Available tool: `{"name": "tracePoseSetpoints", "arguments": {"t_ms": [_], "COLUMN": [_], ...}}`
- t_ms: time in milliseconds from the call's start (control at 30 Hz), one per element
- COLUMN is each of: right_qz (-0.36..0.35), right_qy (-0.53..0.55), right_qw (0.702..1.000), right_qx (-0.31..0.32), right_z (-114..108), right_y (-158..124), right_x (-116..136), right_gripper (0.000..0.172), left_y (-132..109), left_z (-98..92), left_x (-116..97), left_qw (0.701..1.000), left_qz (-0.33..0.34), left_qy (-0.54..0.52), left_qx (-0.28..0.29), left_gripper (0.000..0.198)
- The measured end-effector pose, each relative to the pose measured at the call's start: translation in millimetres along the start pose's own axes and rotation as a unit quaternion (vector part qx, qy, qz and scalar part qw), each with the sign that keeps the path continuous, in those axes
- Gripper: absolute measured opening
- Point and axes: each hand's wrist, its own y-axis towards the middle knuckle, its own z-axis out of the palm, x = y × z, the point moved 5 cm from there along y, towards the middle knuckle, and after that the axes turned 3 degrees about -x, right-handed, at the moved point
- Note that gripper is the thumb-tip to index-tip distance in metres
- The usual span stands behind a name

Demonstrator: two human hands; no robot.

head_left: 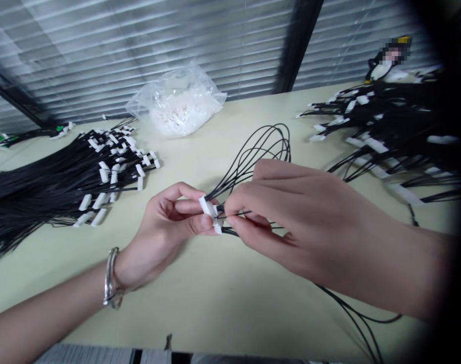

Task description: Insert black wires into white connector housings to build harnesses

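Note:
Between thumb and fingers, my left hand (173, 222) grips a white connector (211, 214) near the middle of the view. Black wires (249, 156) run from it, some looping up and back behind my right hand. My right hand (287, 217) is just right of the connector, its thumb and index finger pinching a thin black wire (236, 215) close to the housing. Whether that wire's end sits inside the connector is too small to tell. More black wires (361, 318) trail out below my right wrist toward the front edge.
Bundled black wires with white connectors (63, 177) lie at the left. A clear bag of small white parts (179, 103) stands at the back of the pale table (230, 303). Another pile of wired connectors (385, 126) covers the right side. Window blinds (200, 35) rise behind.

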Motion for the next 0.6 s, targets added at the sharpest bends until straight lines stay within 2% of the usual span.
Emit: {"name": "tracePoseSetpoints", "arguments": {"t_ms": [233, 600], "right_qz": [-0.020, -0.026], "right_qy": [-0.045, -0.056], "right_qw": [0.999, 0.998], "right_qx": [-0.006, -0.016], "right_z": [3.6, 8.7], "right_y": [1.1, 0.3], "right_x": [3.6, 4.9], "right_gripper": [0.018, 0.019], "left_y": [0.5, 0.8], "left_z": [0.0, -0.3], "left_x": [1.4, 1.3], "left_qw": [1.000, 1.000], "left_qz": [-0.008, -0.015], "left_qy": [-0.008, -0.013], "left_qx": [-0.003, -0.006], "left_gripper": [0.018, 0.017]}}
